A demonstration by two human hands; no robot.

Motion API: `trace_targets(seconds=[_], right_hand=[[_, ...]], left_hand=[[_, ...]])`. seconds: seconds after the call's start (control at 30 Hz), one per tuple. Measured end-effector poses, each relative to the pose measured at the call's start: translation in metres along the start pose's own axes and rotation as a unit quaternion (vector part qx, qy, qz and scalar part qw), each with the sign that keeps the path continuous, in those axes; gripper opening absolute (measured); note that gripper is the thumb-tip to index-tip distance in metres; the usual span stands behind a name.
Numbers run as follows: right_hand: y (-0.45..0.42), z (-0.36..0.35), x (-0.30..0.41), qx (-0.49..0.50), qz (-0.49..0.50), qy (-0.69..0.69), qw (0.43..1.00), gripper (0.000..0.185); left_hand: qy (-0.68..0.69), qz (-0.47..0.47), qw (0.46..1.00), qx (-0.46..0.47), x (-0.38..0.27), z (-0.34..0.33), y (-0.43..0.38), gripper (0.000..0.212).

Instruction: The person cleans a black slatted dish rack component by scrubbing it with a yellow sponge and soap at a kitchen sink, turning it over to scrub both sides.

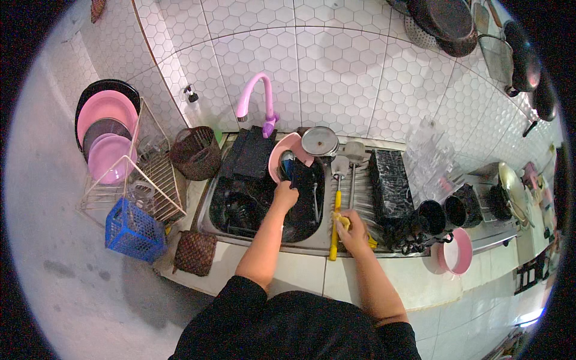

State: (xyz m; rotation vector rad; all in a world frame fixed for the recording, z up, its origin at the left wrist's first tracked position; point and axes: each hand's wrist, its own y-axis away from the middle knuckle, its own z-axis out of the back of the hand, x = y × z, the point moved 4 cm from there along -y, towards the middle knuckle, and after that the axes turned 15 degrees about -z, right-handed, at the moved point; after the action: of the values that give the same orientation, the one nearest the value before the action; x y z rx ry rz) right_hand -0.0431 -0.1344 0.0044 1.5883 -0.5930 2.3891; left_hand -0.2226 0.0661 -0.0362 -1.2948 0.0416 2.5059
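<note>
My left hand [286,197] is over the sink basin, closed on the dark handle of a ladle [287,165]. The ladle's round metal bowl lies against the inside of a pink plastic bowl [278,155] at the basin's back edge. In my right hand [352,233] is a yellow sponge [344,221], at the drainboard's left side. Beside it lies a spatula with a yellow handle [334,243]; whether my fingers touch that handle I cannot tell. A second metal turner [354,153] lies to its right. Dark items stand in the sink basin [323,193], too dim to name.
A pink faucet [269,103] rises behind the sink. Left are a brown basket [195,153], a wire dish rack [155,180] with plates and a blue plastic basket [135,231]. Right are a black rack [390,180], black mugs [432,217] and a pink bowl [455,252] at the counter edge.
</note>
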Motion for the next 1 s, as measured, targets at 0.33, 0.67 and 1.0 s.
trace_targets(seconds=[0.33, 0.67, 1.0], right_hand=[[-0.003, 0.004, -0.013, -0.001, -0.015, 0.017, 1.0, 0.023], [0.012, -0.002, 0.014, 0.047, 0.143, 0.072, 0.986, 0.042], [0.032, -0.013, 0.054, 0.155, 0.156, 0.191, 0.957, 0.065]], left_hand=[[0.172, -0.04, 0.984, -0.029, -0.054, 0.054, 0.045, 0.041], [0.275, -0.121, 0.947, -0.114, -0.076, 0.074, 0.073, 0.042], [0.326, -0.176, 0.918, -0.145, -0.107, 0.075, 0.077, 0.041]])
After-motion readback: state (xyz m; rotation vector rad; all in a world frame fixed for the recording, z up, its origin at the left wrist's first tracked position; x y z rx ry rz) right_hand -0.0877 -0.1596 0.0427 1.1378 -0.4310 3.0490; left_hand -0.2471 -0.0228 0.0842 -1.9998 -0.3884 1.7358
